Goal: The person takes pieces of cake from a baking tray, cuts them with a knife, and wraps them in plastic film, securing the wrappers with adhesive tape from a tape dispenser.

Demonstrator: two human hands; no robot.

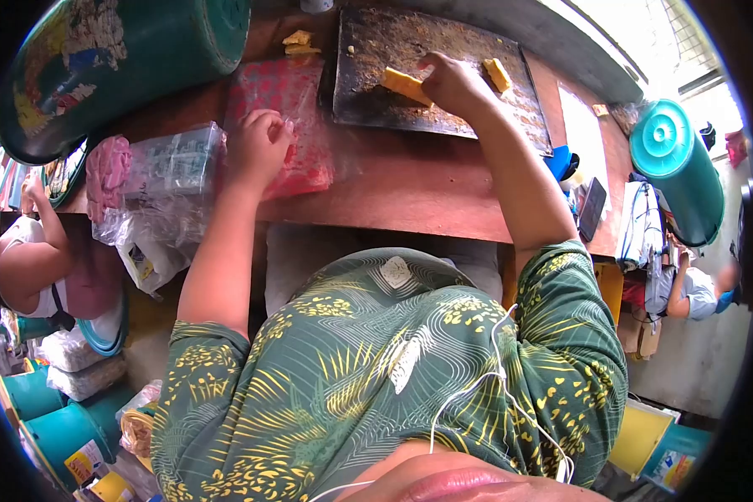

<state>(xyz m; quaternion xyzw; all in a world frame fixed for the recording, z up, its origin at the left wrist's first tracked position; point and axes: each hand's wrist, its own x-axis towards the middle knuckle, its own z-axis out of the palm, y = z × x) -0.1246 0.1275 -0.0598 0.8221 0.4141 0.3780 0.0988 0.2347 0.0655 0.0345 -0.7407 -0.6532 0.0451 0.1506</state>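
Observation:
My right hand (456,88) is over a dark, crumb-covered baking tray (368,46), its fingers closed on a flat yellow bar of baked food (403,85). Another yellow bar (497,74) lies on the tray to the right of that hand. My left hand (266,144) is over a stack of red-printed clear plastic bags (309,167). Its thumb and fingers are pinched together at the plastic, and part of the grip is hidden.
Broken yellow pieces (300,42) lie left of the tray. A big green drum (142,67) rests at the back left, beside plastic-wrapped packs (171,159). On the right are a phone (592,209) and a teal container (676,159). Other people sit at both sides.

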